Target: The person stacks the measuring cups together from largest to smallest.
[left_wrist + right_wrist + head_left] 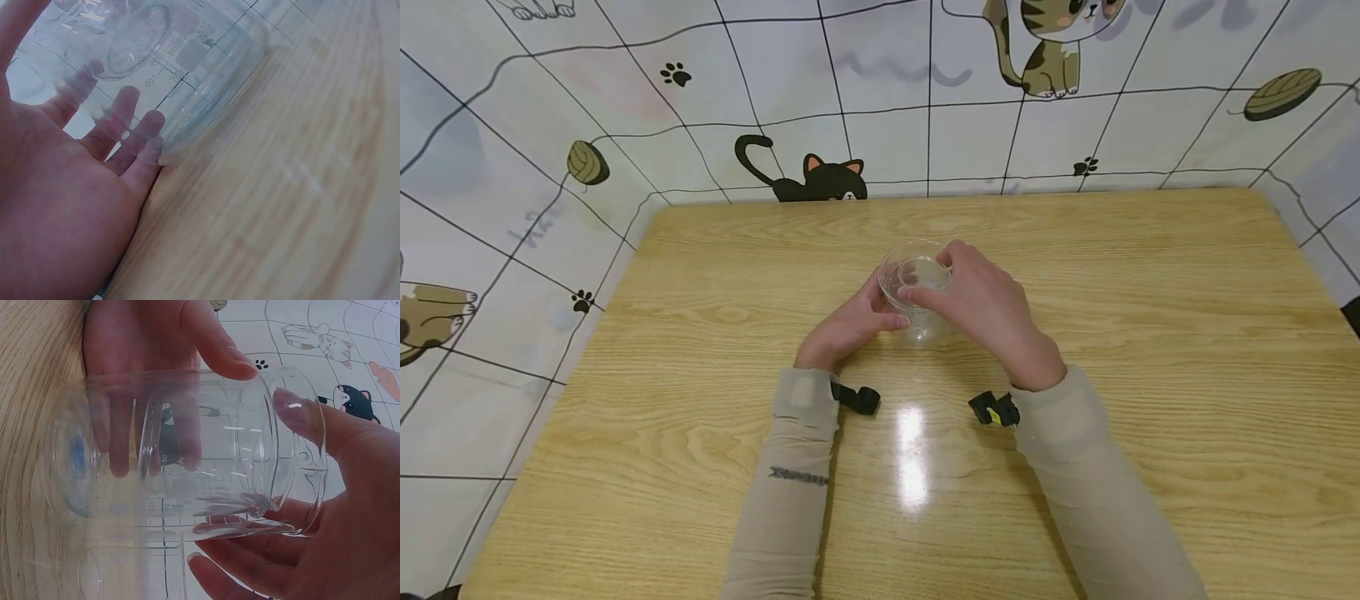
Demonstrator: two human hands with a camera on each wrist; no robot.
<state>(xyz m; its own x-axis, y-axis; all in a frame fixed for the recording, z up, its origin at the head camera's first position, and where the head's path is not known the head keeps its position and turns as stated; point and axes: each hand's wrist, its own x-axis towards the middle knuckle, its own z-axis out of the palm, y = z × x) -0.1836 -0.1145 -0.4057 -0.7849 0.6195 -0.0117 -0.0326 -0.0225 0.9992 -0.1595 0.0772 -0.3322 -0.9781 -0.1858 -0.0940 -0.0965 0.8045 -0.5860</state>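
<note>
Wooden tabletop (1187, 333) bears a large beaker (921, 332) with a small beaker (923, 273) inside

White walls (887, 58) printed with cats, paw marks and yarn balls on a black grid rise behind the tabletop and along its sides; a black cat (820, 181) shows just above the far edge. Both beakers are clear, nearer the far edge than the near one and a little left of midway between the side edges. The large beaker stands upright on the wood, with measuring marks printed on its wall. The left hand (850, 332) curves loosely round it from the left, thumb toward the near edge, fingers somewhat spread and touching the glass. The right hand (996, 312) has thumb and fingers partly closed, pinching the small beaker at its rim, within the mouth of the large one. Seen from the right wrist, the small beaker's base hangs above the large beaker's base, apart from it. Grey-beige sleeves (1093, 454) cover both forearms. A bright reflection (912, 458) lies on the wood between them.
</note>
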